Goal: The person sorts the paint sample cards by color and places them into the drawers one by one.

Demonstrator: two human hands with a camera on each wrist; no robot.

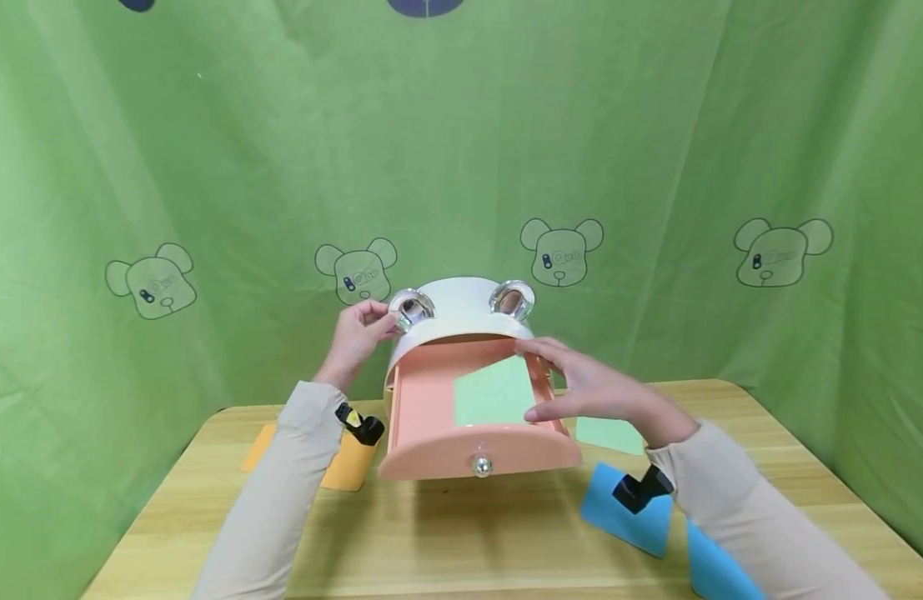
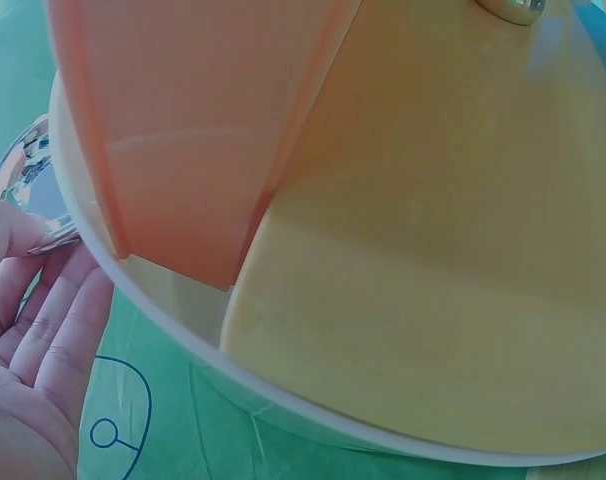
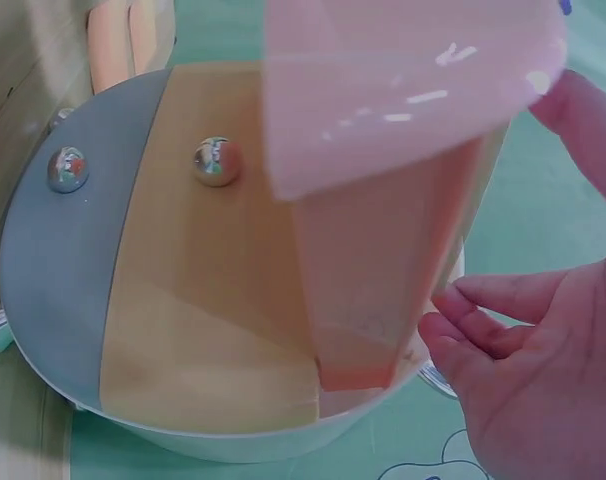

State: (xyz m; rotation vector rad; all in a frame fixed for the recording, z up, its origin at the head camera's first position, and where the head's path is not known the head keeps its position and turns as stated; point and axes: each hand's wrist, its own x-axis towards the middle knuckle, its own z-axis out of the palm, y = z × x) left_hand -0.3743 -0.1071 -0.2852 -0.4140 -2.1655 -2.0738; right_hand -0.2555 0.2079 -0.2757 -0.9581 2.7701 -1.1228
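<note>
A white frog-like storage box [image 1: 461,304] has two chrome eye rings on top and a pink drawer [image 1: 423,392] pulled out in front. A light green card [image 1: 494,392] lies in the drawer. My left hand [image 1: 358,337] pinches the chrome eye ring [image 2: 38,175] on the box's left side, thumb over it and fingers behind. Over the drawer's right side, my right hand [image 1: 589,385] spreads, fingertips by the side wall and thumb near the front panel [image 3: 413,90]. Its thumb overlaps the card's near corner in the head view.
Orange cards [image 1: 348,462] lie left of the box on the wooden table [image 1: 341,550]. At right are another green card [image 1: 609,434] and blue cards [image 1: 629,517]. Below the pink drawer are a yellow front [image 3: 218,300] and a grey-blue front [image 3: 63,270], each with a round chrome knob.
</note>
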